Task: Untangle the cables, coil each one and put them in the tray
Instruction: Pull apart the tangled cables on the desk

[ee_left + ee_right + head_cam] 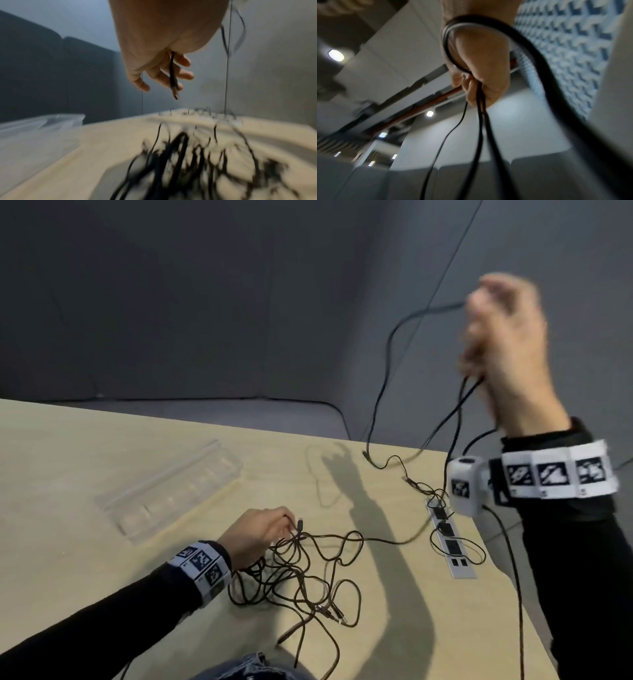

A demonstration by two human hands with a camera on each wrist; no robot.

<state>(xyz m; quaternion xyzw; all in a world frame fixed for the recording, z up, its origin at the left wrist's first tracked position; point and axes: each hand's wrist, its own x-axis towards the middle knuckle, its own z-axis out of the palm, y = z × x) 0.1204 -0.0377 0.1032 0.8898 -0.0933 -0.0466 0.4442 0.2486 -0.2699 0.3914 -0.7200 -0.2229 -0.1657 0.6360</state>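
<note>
Right hand (507, 350): one, raised above the table's far edge, fingers curled round loops of a black cable (387, 364).
Left hand (255, 534): one, on the cable tangle (301, 573), fingertips pinching one connector end.
Cables in tangle: number cannot be told.
Tray (168, 491): one, clear, on the table (68, 474), left of the tangle.

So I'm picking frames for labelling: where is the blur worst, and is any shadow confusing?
Head view: the raised right hand is motion-smeared, and its arm shadow falls across the table. Left wrist view: the cable tangle and the tray are smeared, the left hand sharper. Right wrist view: the near cable is soft.
</note>
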